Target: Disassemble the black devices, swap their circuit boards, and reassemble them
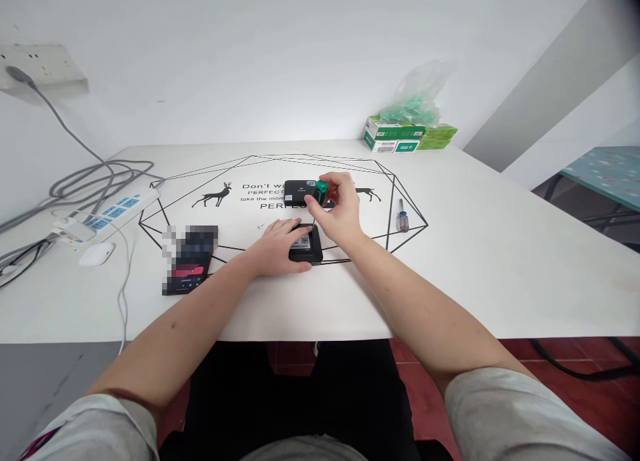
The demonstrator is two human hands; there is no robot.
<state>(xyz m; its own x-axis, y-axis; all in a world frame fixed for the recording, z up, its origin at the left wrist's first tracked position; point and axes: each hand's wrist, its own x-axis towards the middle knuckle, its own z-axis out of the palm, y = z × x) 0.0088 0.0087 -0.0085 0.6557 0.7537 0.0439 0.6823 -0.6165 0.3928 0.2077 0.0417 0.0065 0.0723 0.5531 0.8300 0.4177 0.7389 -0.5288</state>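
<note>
My left hand [278, 246] lies flat with fingers stretched on a small black box [307, 247] with a white label, near the table's middle. My right hand [340, 209] is closed in a pinch on a small green-and-black object [321, 191], held just above the table. That object touches or sits right beside a second flat black box [299, 193] lying on the printed lettering further back.
A screwdriver [402, 217] with a dark handle lies right of my hands. A phone [190, 261] rests to the left. A power strip [107, 213], cables and a white mouse [97, 253] are at far left. Green-white cartons [395, 135] and a plastic bag stand at the back.
</note>
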